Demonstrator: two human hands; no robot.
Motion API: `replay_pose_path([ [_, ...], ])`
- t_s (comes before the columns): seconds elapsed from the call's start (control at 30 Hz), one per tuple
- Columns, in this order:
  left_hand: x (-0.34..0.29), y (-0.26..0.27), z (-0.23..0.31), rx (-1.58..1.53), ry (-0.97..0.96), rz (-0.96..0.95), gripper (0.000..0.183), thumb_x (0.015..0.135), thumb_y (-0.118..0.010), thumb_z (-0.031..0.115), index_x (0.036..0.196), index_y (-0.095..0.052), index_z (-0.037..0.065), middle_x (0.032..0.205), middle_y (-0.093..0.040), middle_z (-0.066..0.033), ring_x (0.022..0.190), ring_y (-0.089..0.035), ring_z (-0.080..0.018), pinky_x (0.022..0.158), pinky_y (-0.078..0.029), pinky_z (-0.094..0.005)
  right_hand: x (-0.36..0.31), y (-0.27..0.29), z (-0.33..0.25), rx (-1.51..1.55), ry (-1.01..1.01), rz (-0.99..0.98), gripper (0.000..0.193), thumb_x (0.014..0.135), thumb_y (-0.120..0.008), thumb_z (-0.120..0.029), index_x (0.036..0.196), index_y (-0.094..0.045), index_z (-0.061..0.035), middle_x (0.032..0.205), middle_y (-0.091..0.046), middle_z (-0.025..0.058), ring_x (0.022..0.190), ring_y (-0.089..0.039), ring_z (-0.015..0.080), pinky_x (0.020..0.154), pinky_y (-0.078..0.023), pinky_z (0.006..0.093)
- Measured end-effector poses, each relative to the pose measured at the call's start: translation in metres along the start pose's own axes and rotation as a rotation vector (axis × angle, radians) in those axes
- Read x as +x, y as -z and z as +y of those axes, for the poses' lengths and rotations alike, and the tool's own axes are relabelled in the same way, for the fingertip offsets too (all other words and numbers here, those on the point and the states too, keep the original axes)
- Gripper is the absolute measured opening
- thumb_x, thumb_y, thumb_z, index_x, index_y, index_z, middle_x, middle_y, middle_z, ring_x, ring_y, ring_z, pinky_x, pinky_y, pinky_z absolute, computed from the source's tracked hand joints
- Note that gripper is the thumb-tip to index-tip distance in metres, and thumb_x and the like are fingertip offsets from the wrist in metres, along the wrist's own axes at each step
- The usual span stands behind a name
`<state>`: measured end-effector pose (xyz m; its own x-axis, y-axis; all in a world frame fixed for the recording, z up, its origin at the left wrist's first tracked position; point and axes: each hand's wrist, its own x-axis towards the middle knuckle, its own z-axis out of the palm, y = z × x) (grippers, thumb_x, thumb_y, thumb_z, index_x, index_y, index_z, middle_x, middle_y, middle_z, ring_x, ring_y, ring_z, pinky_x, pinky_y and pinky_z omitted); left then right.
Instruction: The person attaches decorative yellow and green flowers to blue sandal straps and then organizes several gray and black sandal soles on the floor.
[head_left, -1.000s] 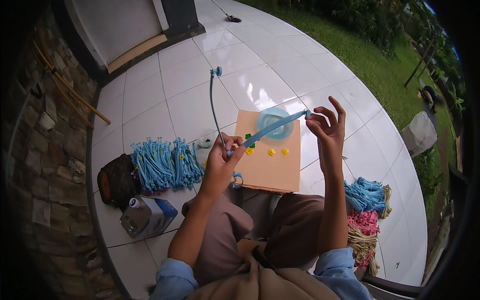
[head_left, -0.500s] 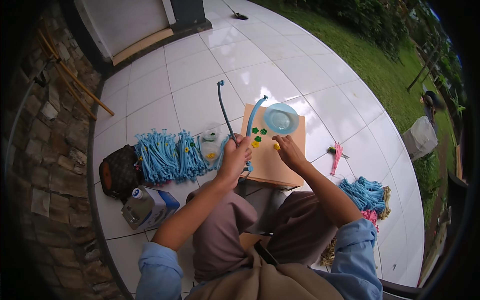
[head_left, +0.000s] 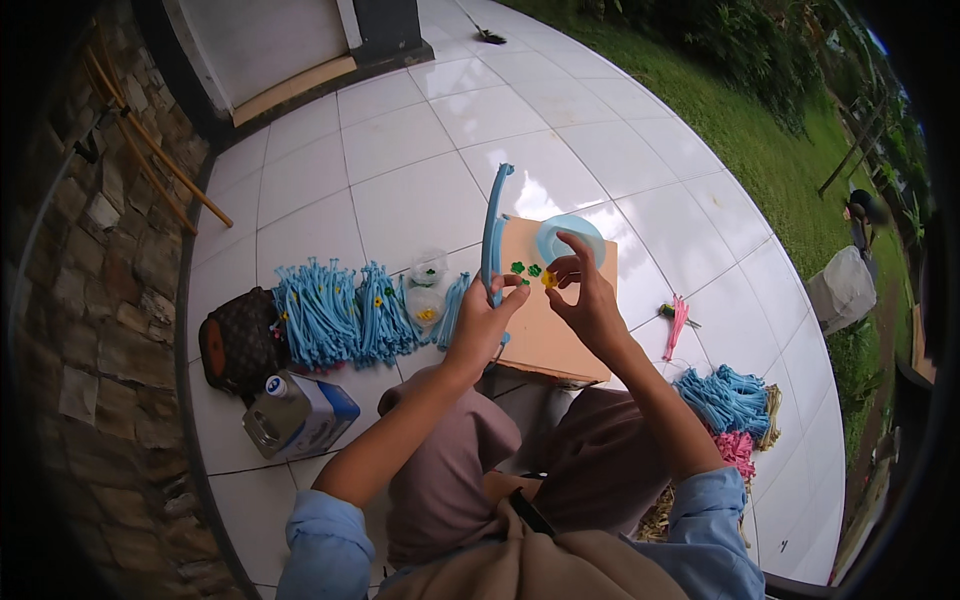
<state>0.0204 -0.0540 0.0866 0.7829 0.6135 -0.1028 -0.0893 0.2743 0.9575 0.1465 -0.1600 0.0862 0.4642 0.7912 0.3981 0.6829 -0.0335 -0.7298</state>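
Note:
My left hand [head_left: 480,330] is closed around a light blue flexible strap [head_left: 493,225], which stands up from the fist with a small knob at its top end. At the right, my right hand [head_left: 590,305] is curled, thumb and finger pinching a small yellow flower piece [head_left: 549,280]. Small green flower pieces [head_left: 534,270] lie just left of it on a cardboard box [head_left: 550,340]. Behind my right fingers, a clear blue bowl [head_left: 565,230] sits at the box's far end.
Bundled blue straps [head_left: 315,310] lie at left beside clear cups [head_left: 426,305], a brown patterned bag [head_left: 240,340] and a jerrycan [head_left: 300,415]. More blue straps [head_left: 725,395] and pink ones [head_left: 735,450] lie at right. A person [head_left: 862,215] is on the grass.
The strap's two spread ends have come together and look like one upright length. My right hand has lifted slightly from the cardboard with the yellow flower piece in its fingers.

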Motion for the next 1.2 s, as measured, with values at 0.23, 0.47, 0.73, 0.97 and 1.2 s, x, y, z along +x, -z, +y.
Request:
replay_pose_path([
  [0.23, -0.009, -0.001, 0.007, 0.162, -0.224, 0.002, 0.032, 0.080, -0.065, 0.018, 0.073, -0.036, 0.009, 0.078, -0.058, -0.0029, 0.063, -0.041, -0.0040, 0.056, -0.036, -0.0184, -0.010, 0.017, -0.058, -0.067, 0.249, 0.063, 0.067, 0.068, -0.061, 0.008, 0.128, -0.035, -0.0081, 0.091, -0.053, 0.0114, 0.085, -0.053, 0.0248, 0.076, -0.046, 0.0335],
  [0.47, -0.009, -0.004, 0.009, 0.133, -0.258, -0.026, 0.032, 0.080, -0.066, 0.017, 0.071, -0.036, 0.009, 0.078, -0.058, -0.0035, 0.065, -0.045, -0.0026, 0.056, -0.037, -0.0171, -0.007, 0.019, -0.059, -0.188, 0.443, 0.092, 0.058, 0.066, -0.063, 0.004, 0.121, -0.043, -0.0061, 0.097, -0.053, 0.0105, 0.092, -0.052, 0.0260, 0.076, -0.046, 0.0352],
  [0.73, -0.013, -0.011, 0.013, -0.042, -0.244, -0.086, 0.021, 0.088, -0.052, 0.012, 0.079, -0.034, 0.008, 0.078, -0.058, -0.0062, 0.057, -0.037, -0.0018, 0.050, -0.033, -0.0192, -0.009, 0.023, -0.050, -0.170, 0.493, 0.203, 0.048, 0.067, -0.066, 0.003, 0.111, -0.048, -0.0048, 0.084, -0.057, 0.0068, 0.082, -0.055, 0.0217, 0.070, -0.046, 0.0289],
  [0.97, -0.020, -0.016, 0.021, 0.121, -0.330, -0.067, 0.018, 0.092, -0.038, 0.007, 0.080, -0.025, 0.009, 0.079, -0.059, -0.0137, 0.052, -0.027, -0.0027, 0.050, -0.028, -0.0156, -0.003, 0.034, -0.065, 0.782, -0.210, 0.349, 0.052, 0.073, -0.066, 0.004, 0.112, -0.033, -0.0036, 0.082, -0.059, 0.0108, 0.076, -0.060, 0.0159, 0.072, -0.049, 0.0273],
  [1.2, -0.027, -0.026, 0.026, 0.286, -0.388, -0.027, 0.019, 0.092, -0.039, 0.005, 0.078, -0.026, 0.008, 0.074, -0.059, -0.0090, 0.052, -0.029, -0.0018, 0.051, -0.030, -0.0162, -0.003, 0.026, -0.065, 1.019, -0.463, 0.239, 0.053, 0.071, -0.069, 0.003, 0.108, -0.031, -0.0027, 0.083, -0.061, 0.0130, 0.077, -0.060, 0.0186, 0.074, -0.048, 0.0294],
])
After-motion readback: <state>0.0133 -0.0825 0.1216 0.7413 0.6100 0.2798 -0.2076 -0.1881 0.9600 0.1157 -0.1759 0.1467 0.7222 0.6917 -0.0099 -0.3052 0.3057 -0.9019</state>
